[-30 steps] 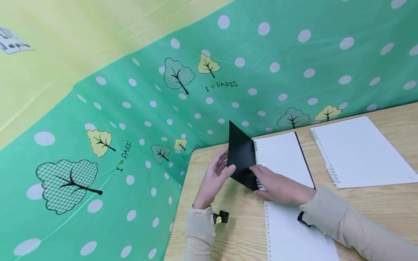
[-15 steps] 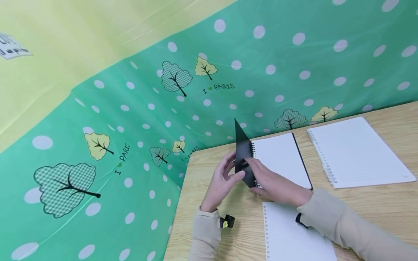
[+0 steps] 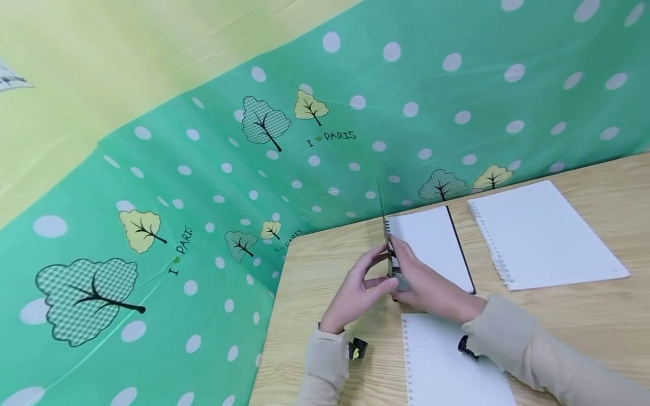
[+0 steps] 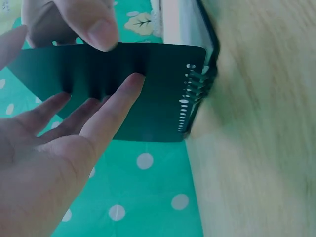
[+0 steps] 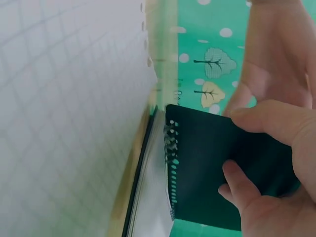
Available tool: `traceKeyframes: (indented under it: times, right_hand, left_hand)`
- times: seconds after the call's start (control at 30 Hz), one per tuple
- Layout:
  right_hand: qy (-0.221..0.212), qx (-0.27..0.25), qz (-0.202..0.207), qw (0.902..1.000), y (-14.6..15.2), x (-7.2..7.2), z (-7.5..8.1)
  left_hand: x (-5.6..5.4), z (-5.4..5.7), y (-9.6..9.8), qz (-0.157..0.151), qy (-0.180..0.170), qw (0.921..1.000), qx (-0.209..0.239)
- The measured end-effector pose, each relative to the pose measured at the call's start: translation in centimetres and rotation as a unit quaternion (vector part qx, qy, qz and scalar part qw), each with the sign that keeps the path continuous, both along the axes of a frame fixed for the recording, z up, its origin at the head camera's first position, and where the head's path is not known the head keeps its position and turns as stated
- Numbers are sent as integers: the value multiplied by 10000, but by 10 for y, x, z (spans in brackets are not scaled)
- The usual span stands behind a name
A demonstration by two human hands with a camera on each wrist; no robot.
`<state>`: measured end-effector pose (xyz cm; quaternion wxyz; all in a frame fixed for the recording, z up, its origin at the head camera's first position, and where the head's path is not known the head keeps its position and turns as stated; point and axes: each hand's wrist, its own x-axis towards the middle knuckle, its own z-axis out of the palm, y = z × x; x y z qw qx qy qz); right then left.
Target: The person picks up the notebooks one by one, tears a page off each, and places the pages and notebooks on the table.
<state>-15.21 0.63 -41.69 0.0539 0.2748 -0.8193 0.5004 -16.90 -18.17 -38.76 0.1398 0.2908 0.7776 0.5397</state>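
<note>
The black cover (image 5: 197, 187) of a small spiral notebook stands upright, almost edge-on in the head view. Below it, white pages (image 3: 431, 242) lie on the table. On the outer face, my left hand (image 3: 358, 296) lays nearly straight fingertips against the cover. My right hand (image 3: 431, 282) holds it from the inner side, thumb over the near edge and fingers on the face. Black rings (image 4: 197, 86) run through part of the cover's hole row; bare holes (image 4: 182, 116) show further along. In the head view, my hands hide most of the spine.
A squared-paper spiral notebook (image 3: 452, 361) lies near the front, under my right forearm. Another open notebook (image 3: 548, 237) with white pages lies to the right. A patterned green cloth (image 3: 213, 214) borders the wooden table (image 3: 304, 276) at the left and back.
The black cover has swung from leaning left to upright. My left hand has moved right along with it, and my right fingers have gone further up its inner face.
</note>
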Motion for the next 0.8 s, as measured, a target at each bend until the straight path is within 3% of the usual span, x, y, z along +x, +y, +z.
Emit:
traceKeyframes:
  times: [0.2,0.37,0.53,0.7,0.8]
  right_hand:
    - [-288,-345,108,9989,6,-1,9]
    - [-363,-531,140,9978,12,-1,15]
    - [-466,-601,58,9971,19,0,19]
    - [-491,-463,-154,9976,24,3,22]
    - [-439,-403,-271,9979,29,6,22]
  left_hand:
    - [2,-7,-5,-262,48,9988,-405]
    - [1,-14,-1,-366,861,9897,-1081]
    - [3,-19,7,-95,1655,9718,-1678]
    - [7,-20,18,288,2393,9391,-2450]
    - [9,-21,24,331,2490,9333,-2565]
